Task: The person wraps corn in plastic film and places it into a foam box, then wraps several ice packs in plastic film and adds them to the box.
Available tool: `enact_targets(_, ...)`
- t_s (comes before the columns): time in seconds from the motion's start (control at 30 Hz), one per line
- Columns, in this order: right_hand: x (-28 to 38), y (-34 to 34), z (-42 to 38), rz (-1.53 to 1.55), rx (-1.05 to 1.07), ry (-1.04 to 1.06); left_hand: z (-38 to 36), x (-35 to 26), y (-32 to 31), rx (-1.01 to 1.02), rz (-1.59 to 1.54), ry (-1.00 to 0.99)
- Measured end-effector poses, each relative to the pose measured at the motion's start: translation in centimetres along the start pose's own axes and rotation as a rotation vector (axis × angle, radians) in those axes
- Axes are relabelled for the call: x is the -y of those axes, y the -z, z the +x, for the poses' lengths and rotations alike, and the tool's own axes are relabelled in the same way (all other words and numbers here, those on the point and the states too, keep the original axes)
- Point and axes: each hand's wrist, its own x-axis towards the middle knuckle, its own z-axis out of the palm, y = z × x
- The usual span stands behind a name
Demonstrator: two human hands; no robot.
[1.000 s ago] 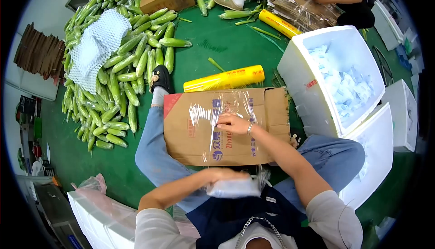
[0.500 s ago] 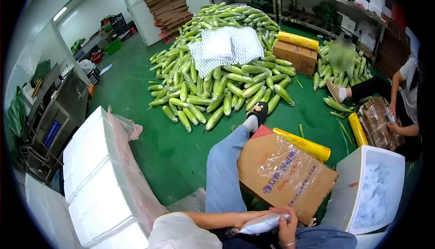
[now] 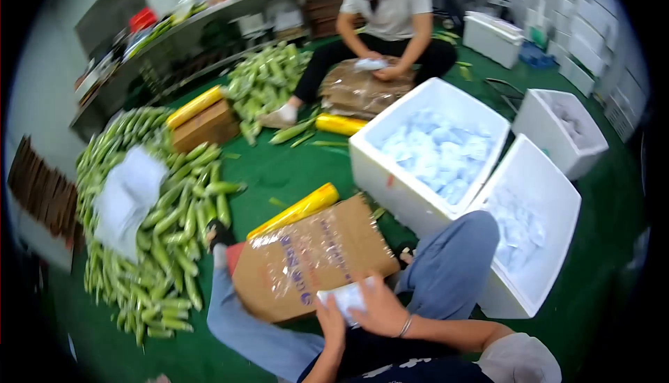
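Note:
A small whitish packet [image 3: 344,299] is held low over my lap, above the near edge of a flat cardboard piece. My left hand [image 3: 332,322] closes on its left side. On the right side, my right hand [image 3: 382,309] grips it, the fingers slightly blurred. What the packet contains cannot be made out. Just beyond lies the brown printed cardboard [image 3: 313,254], partly covered with clear film, between my legs. To the right stand a white foam box [image 3: 376,174] full of pale bluish packets [image 3: 439,149] and a second foam box [image 3: 550,257] with similar packets.
A yellow film roll [image 3: 296,210] lies behind the cardboard. Plastic-wrapped green corn cobs [image 3: 174,230] are heaped at left, a white sheet [image 3: 132,198] on top. Another person [image 3: 390,13] sits ahead, holding a pale packet over cardboard. Another foam box [image 3: 561,132] stands at far right.
My view has swung to the right, bringing the foam boxes and the other person nearer the middle. The packet stays in my hands; my right hand now lies more over its right side.

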Motion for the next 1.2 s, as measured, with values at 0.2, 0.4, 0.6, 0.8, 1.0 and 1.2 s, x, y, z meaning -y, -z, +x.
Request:
enact_targets(0.2, 4.9, 3.0, -1.2, -0.229, 0.056, 0.326, 3.2, 2.4, 1.1, 0.689, -0.341, 0.616)
enact_targets(0.4, 2.1, -0.2, -2.7, -0.083, 0.210, 0.521, 2.2, 3.2, 2.7, 0.977, 0.109, 1.026)
enact_targets(0.6, -0.7, -0.3, -1.9, 0.009, -0.064, 0.297, 0.0, -2.6, 2.1, 0.800, 0.109, 0.824)
enact_targets(0.8, -0.2, 1.5, -1.0, 0.143, -0.159, 0.085, 0.6, -5.9, 2.4, 1.179, 0.278, 0.395)
enact_targets(1.0, -2.1, 4.4, -1.5, -0.021, -0.371, 0.078, -0.5, -11.7, -2.2, 1.082, 0.811, -0.285)
enact_targets(1.2, -3.5, 15.1, -3.1, 0.231, -0.828, -0.141, -2.8, -17.0, -9.8, 0.959, 0.561, -0.929)
